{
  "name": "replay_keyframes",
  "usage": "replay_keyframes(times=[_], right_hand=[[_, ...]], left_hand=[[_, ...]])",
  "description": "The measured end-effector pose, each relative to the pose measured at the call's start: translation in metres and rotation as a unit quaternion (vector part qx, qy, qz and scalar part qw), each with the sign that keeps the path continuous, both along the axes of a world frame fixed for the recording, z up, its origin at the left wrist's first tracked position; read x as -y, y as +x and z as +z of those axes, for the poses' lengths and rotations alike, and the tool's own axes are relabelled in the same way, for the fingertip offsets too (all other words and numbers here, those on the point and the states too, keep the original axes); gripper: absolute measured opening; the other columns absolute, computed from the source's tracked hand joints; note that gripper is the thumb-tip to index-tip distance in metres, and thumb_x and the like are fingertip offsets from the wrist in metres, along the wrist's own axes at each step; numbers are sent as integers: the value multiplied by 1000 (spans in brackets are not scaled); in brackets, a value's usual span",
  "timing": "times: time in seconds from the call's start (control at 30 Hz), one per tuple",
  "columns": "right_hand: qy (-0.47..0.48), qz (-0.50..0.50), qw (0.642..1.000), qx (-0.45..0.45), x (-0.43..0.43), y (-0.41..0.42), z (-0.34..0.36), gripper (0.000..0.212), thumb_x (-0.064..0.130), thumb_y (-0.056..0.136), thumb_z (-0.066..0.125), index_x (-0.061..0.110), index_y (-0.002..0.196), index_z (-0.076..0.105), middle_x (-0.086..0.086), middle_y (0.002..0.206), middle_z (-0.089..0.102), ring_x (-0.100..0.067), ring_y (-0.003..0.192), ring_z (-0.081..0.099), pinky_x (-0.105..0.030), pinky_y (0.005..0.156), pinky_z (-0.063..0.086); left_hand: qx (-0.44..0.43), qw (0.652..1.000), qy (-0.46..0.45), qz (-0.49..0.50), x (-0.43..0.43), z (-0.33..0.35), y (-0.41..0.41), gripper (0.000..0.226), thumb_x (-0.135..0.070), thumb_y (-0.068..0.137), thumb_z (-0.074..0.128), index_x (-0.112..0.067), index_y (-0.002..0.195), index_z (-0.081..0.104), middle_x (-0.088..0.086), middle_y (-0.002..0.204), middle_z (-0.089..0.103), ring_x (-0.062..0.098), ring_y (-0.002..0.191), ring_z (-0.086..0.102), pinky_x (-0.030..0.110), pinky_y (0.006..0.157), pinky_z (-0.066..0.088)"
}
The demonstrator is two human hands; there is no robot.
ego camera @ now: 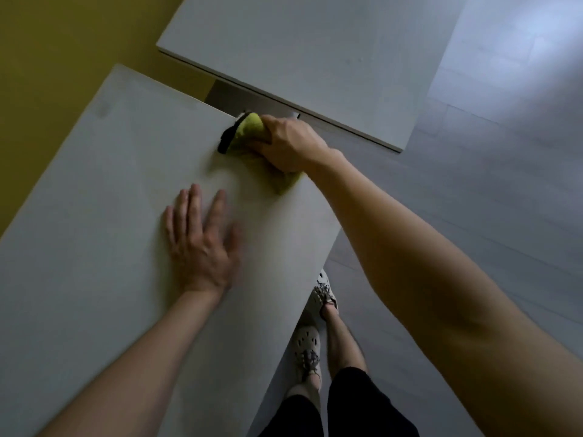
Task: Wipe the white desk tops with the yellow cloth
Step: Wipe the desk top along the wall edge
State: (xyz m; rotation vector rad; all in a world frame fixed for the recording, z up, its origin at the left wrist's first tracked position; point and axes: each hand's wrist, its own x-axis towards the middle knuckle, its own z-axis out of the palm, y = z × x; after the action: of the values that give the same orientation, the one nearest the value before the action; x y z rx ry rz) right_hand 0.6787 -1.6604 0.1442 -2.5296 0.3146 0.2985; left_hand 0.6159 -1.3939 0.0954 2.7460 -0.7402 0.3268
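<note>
The right hand [290, 146] presses the yellow cloth [250, 126] onto the near white desk [94, 200] at its far right corner, its fingers [267, 129] curled round the bunched fabric; a dark strip [227, 138] edges the cloth. The left hand [198, 244] lies flat on the same desk top, well apart from the cloth, its fingers straight and spread, holding nothing. A second white desk [299, 48] stands just beyond. Pale clogs [307, 345] stand on the grey floor [473, 184].
</note>
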Motion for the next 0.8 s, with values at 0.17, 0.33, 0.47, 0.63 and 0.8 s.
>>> replay_keyframes(times=[0.17, 0.33, 0.47, 0.63, 0.8], right_hand=[[28, -285, 955, 74, 29, -155, -16, 43, 52, 103, 58, 25, 135, 67, -7, 123, 74, -28, 106, 67, -47, 94, 56], [211, -505, 828, 122, -140, -230, -31, 56, 45, 102, 62, 22, 151, 53, -6, 130, 67, -25, 114, 65, -35, 94, 50], [242, -500, 829, 66, -187, -234, -18, 96, 65, 96, 59, 19, 171, 21, -13, 160, 48, -32, 138, 53, -30, 108, 40], [200, -512, 823, 140, -64, -161, -38, 89, 53, 103, 59, 18, 173, 16, -14, 169, 41, -33, 152, 44, -45, 123, 39], [219, -496, 815, 205, -127, -198, -36, 81, 22, 101, 56, 25, 173, 20, 0, 178, 28, -15, 163, 28, -28, 131, 27]], left_hand=[[0, 1000, -5, 8, 0, -1, 2, 59, -48, 106, 53, -24, 160, 55, 16, 173, 38, 38, 161, 34, 60, 132, 22], [2, 1000, -1, 6, -2, -2, 2, 60, -51, 107, 49, -25, 161, 53, 16, 174, 36, 37, 163, 31, 59, 132, 21], [2, 1000, 3, 2, -4, -3, 0, 61, -53, 108, 48, -26, 162, 52, 17, 175, 35, 37, 164, 29, 59, 133, 19], [0, 1000, 13, 7, -4, -5, 2, 64, -55, 106, 49, -28, 164, 49, 17, 175, 34, 37, 164, 28, 59, 134, 17], [2, 1000, 24, -20, -5, -2, 4, 67, -59, 102, 51, -26, 161, 53, 15, 173, 39, 39, 163, 29, 62, 132, 18]])
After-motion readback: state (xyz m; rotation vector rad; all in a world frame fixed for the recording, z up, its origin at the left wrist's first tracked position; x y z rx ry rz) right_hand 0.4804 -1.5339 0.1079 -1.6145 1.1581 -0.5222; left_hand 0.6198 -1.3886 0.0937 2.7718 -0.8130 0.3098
